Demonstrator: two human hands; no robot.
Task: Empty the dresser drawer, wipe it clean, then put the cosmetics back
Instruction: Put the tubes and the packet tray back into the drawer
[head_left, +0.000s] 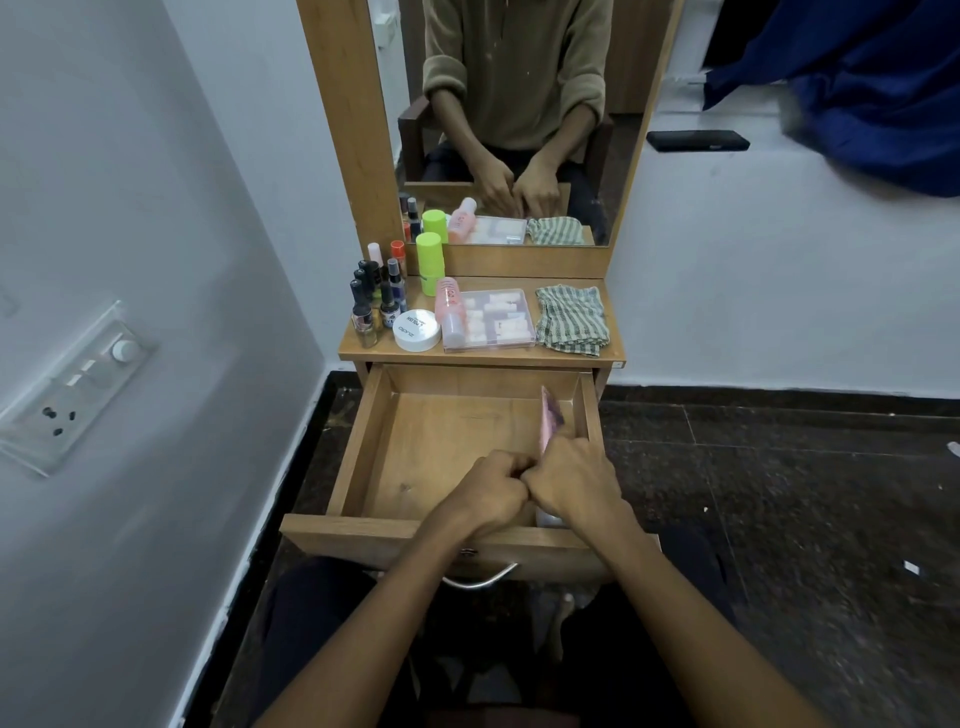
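Observation:
The wooden drawer (363, 441) is pulled out, its floor mostly bare. Both my hands are inside it near the front right. My right hand (574, 483) grips a thin pink packet (549, 418) that stands on edge along the right wall. My left hand (496, 491) is fisted against the right hand; what it holds is hidden. A small white item (546, 518) peeks out under my right wrist. On the dresser top (615, 358) stand dark nail polish bottles (371, 299), a green tube (428, 262), a white round jar (416, 330), a pink bottle (450, 309), a clear nail box (498, 319) and a folded striped cloth (571, 319).
A mirror (519, 119) rises behind the dresser top. A white wall with a switch panel (67, 384) is close on the left. Dark tiled floor (779, 493) lies to the right. The drawer handle (480, 579) hangs at the front, above my knees.

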